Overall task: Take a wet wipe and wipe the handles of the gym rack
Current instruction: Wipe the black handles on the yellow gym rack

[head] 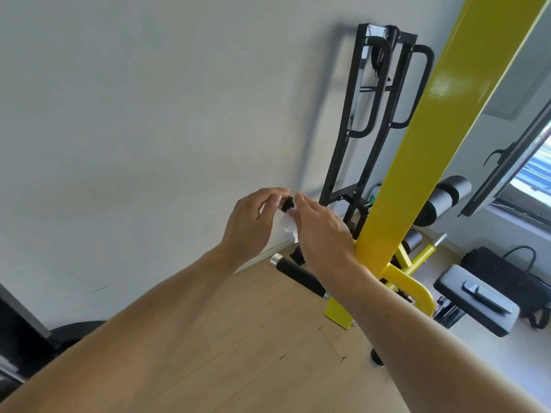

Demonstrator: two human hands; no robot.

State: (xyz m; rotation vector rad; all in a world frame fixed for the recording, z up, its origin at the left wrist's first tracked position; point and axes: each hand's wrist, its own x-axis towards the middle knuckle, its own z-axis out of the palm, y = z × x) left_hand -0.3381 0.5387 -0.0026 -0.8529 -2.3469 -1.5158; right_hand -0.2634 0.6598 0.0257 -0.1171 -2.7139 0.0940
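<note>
Wiping looks underway on the upper black handle (pixel 286 203): both hands meet at its tip with the white wet wipe (pixel 288 224) bunched between them. Left hand (pixel 252 222) has fingers curled, fingertips on the handle end; my read is it steadies the tip so the wipe can be worked around it. Right hand (pixel 323 231) lies over the wipe with fingers fairly straight, pressing it toward the handle; can't tell if the thumb pinches underneath, the hand hides it. Most of that handle is hidden behind the hands. Wipe hangs a bit below the palms, so only part of it is in contact. Second handle (pixel 299 275), black grip with a chrome end cap, sticks out from the yellow rack upright (pixel 429 138) just below the right wrist, untouched, likely next.
</note>
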